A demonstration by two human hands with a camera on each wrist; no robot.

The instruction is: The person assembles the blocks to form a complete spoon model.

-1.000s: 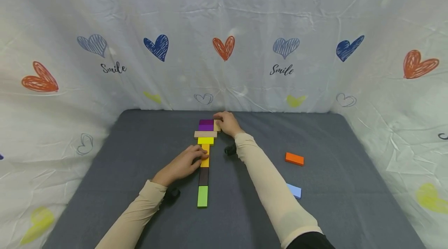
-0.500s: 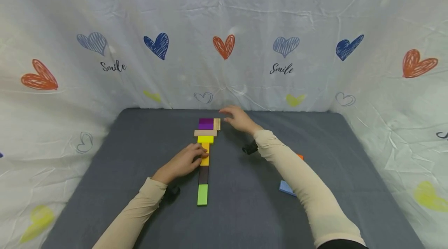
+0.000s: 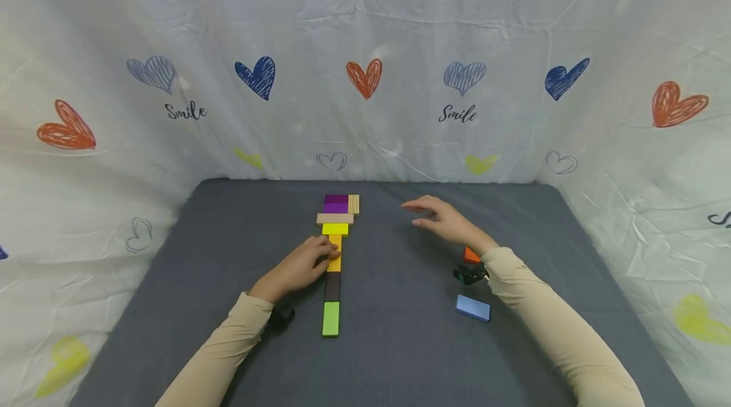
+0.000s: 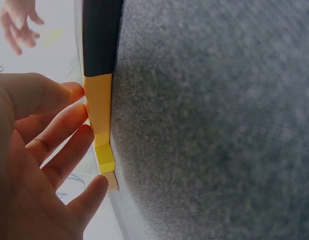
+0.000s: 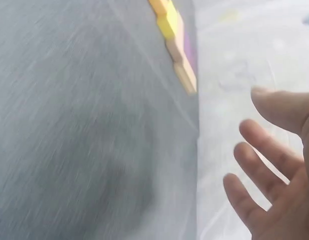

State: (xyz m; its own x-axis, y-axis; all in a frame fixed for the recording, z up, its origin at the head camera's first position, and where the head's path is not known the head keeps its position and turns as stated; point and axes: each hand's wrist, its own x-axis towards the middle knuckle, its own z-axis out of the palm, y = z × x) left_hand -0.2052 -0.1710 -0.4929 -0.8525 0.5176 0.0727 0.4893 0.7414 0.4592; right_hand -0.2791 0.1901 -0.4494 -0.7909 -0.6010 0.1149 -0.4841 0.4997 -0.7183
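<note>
A column of flat blocks runs away from me on the grey tabletop. From near to far it has a light green block [image 3: 330, 319], a dark brown block [image 3: 332, 287], an amber block [image 3: 335, 266], a yellow block [image 3: 335, 229] and a beige block [image 3: 335, 219] lying crosswise. Beyond that are purple blocks [image 3: 335, 204] with a striped wood-coloured block [image 3: 354, 204] on their right. My left hand [image 3: 294, 270] touches the amber block with its fingertips, fingers slightly bent. My right hand [image 3: 448, 223] hovers right of the column, fingers spread, holding nothing.
An orange block [image 3: 471, 255] lies partly hidden under my right wrist. Nearer me is a blue block [image 3: 473, 308]. A white curtain [image 3: 365, 26] printed with hearts hangs behind and beside the grey table [image 3: 400, 343].
My right hand has left the striped wood-coloured block and moved right and toward me, above the loose blocks. The left hand stays on the amber block.
</note>
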